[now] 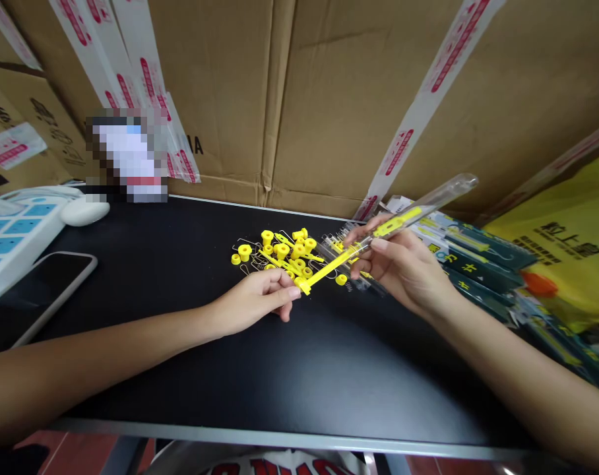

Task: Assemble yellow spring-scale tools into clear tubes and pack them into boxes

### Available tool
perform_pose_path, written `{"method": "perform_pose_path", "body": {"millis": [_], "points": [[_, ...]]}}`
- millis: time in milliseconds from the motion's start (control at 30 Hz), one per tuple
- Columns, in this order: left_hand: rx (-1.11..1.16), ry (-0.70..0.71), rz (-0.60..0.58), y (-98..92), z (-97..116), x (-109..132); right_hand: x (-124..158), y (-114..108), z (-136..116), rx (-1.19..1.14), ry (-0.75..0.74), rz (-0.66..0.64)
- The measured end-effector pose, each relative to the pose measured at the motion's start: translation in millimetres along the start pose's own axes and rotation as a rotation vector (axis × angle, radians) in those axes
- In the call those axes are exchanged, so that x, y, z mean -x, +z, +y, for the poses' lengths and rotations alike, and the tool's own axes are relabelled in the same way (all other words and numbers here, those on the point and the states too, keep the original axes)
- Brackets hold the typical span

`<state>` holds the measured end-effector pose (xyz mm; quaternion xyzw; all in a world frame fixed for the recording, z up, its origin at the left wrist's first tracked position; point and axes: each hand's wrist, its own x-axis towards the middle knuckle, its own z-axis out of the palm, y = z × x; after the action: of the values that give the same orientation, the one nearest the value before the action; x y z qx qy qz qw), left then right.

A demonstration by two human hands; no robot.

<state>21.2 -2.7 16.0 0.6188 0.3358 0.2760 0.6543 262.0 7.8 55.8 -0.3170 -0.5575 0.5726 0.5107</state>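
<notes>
My right hand [401, 264] is closed round a clear plastic tube [438, 196] that slants up to the right. A long yellow strip [332, 267] sticks out of the tube's lower end. My left hand [257, 300] pinches the strip's lower left tip just above the black table [181, 343]. Behind the strip lies a heap of small yellow plastic parts [282, 254] mixed with thin wire clips.
Dark green printed packs [477, 257] are stacked at the right, beside a yellow bag [567, 244]. A phone [42, 290], a white and blue device [12, 237] and a white mouse [84, 211] sit at the left. Cardboard boxes [280, 92] wall the back.
</notes>
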Motion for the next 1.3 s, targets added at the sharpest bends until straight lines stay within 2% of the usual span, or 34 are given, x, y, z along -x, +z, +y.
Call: {"method": "perform_pose_path", "body": {"millis": [133, 400, 600, 767, 900, 1033, 1167, 1300], "points": [[0.011, -0.006, -0.006, 1.4, -3, 0, 2, 3, 1, 0.002, 0.017, -0.005], [0.249, -0.199, -0.062, 6.2, 1, 4, 7, 12, 6, 0.026, 0.080, -0.067], [0.353, -0.245, -0.070, 6.0, 8, 7, 8, 12, 5, 0.046, 0.078, -0.065], [0.244, -0.200, 0.000, 6.6, 2, 4, 7, 8, 4, 0.055, 0.083, -0.042], [0.139, -0.069, 0.061, 5.1, -5, 2, 8, 8, 3, 0.032, 0.066, -0.055], [-0.107, 0.041, 0.082, 2.1, -2, 5, 8, 10, 1, 0.033, 0.064, -0.072], [-0.355, 0.061, 0.069, 1.5, 4, 10, 9, 13, -2, 0.070, 0.066, -0.073], [-0.344, 0.057, 0.039, 2.9, 5, 10, 9, 13, -3, 0.094, 0.060, -0.087]]}}
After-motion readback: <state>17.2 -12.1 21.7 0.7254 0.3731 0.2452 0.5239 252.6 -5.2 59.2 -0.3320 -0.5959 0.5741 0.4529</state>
